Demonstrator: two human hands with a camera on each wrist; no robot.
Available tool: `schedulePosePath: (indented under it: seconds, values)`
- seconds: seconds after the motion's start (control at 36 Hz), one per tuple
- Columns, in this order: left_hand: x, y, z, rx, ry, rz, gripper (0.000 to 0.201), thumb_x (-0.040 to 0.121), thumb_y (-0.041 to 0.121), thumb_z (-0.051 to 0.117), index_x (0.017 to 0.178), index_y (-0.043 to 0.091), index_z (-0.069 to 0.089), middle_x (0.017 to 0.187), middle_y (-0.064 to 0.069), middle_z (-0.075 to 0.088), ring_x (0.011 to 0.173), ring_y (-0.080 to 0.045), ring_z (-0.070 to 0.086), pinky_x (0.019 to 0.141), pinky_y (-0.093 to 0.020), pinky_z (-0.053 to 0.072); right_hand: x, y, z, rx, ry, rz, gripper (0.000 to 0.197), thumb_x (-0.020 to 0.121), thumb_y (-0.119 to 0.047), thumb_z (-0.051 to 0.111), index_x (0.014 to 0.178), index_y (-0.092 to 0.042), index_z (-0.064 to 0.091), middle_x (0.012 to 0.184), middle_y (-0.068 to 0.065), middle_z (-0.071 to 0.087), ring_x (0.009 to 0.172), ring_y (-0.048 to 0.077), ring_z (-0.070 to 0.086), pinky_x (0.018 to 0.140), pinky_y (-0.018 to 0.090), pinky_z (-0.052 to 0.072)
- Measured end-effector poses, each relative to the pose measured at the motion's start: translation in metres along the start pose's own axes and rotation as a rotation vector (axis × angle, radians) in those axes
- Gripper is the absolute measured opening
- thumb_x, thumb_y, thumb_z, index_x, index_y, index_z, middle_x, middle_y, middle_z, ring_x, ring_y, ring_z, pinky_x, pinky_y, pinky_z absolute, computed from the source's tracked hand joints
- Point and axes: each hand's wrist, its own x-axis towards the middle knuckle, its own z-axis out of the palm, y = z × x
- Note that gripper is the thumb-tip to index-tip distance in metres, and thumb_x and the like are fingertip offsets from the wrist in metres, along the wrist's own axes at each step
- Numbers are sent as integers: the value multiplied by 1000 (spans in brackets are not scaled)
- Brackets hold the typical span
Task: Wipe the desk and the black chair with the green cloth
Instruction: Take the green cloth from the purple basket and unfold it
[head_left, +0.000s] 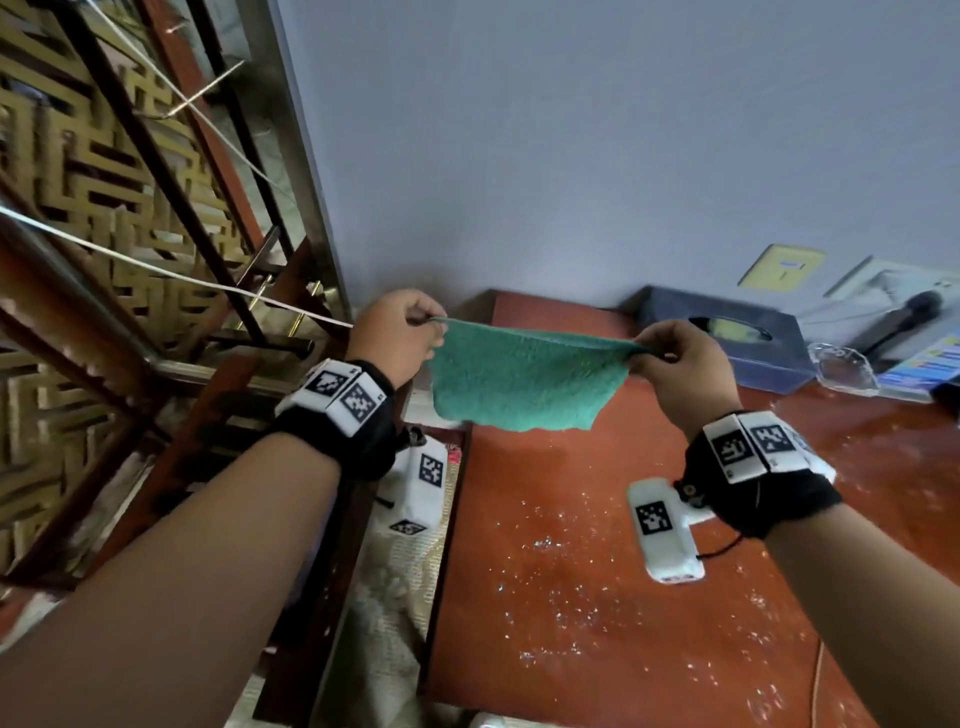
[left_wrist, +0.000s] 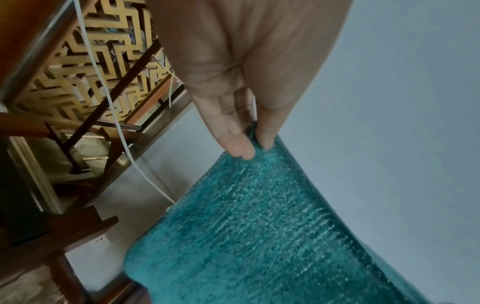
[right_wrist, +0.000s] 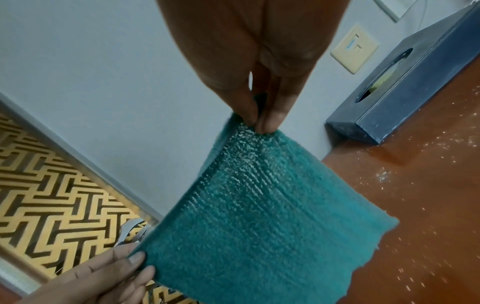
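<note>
Head: cloth (head_left: 519, 379) perhaps above desk (head_left: 571, 597) edge

Looked like a furnished indoor room, maybe a hotel room or office: red-brown desk (head_left: 571, 519) set against a plain grey wall (head_left: 571, 130), dark tissue box (head_left: 769, 358), glass dish (head_left: 844, 368), cream wall plate (head_left: 782, 266), gold lattice screen (head_left: 78, 156) alongside

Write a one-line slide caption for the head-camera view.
Left hand and right hand pinch the top corners of a green terry cloth, spread above the speckled reddish-brown desk.
</note>
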Motion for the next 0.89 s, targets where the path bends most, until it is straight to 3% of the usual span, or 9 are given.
schedulePosePath:
  seconds: [0.08,0.14,0.19,0.25,0.31,0.42,0.58,0.75,0.89]
  values:
    - [20,7,10,35,35,32,20,83,8,66,72,24,63,89,1,70,86,-20,68,83,-39,56,21,-5,-6,-9,36,-13,20,79,-4,65,81,-23,61,82,-4,67,85,19,64,86,36,52]
    - [32,13,20,66,57,75,13,84,10,66,78,20,64,93,1,70,87,-15,64,85,-27,52,37,-8,-12,0,65,-27,18,81,-3,63,82,-21,60,88,-2,66,89,17,63,85,30,49]
    - [40,21,29,104,95,110,7,86,9,64,86,15,67,95,2,68,86,-9,59,77,-11,41,51,-7,-16,31,91,-34,25,82,-2,62,74,-25,56,86,-3,64,89,17,64,83,29,50]
    - [48,25,38,96,117,132,7,86,9,64,89,14,67,96,2,68,87,-7,59,74,-9,37,60,-3,-20,54,105,-23,29,81,-1,61,70,-27,54,82,-5,64,85,18,65,77,29,51]
    - [53,23,46,84,114,117,7,86,9,64,90,13,68,98,3,69,89,-9,61,76,-11,39,63,3,-22,45,105,-18,29,81,-1,60,70,-27,53,80,-3,64,77,18,64,67,24,48]
    - [54,9,63,65,79,67,8,83,7,65,85,15,67,97,2,70,91,-12,62,81,-18,43,56,25,-16,-4,64,-17,25,82,3,59,75,-21,57,87,-2,64,81,13,61,68,13,41]
    - [39,-40,88,163,-121,-64,25,80,4,67,67,23,59,97,-7,72,91,-23,65,88,-34,50,27,83,5,-157,-74,68,24,79,-2,68,72,-24,61,84,-2,66,81,15,62,73,18,39]
    - [4,-82,103,309,-336,-150,15,84,12,66,75,25,66,96,2,70,95,-14,63,86,-23,45,-12,121,19,-181,-230,182,23,84,0,65,75,-22,63,90,1,70,86,16,66,77,22,48]
    - [-16,-100,106,337,-396,-165,18,87,11,59,77,25,66,102,4,68,102,-13,62,89,-23,44,-28,129,23,-226,-289,206,26,85,-4,65,74,-27,60,97,2,69,91,16,65,80,30,53]
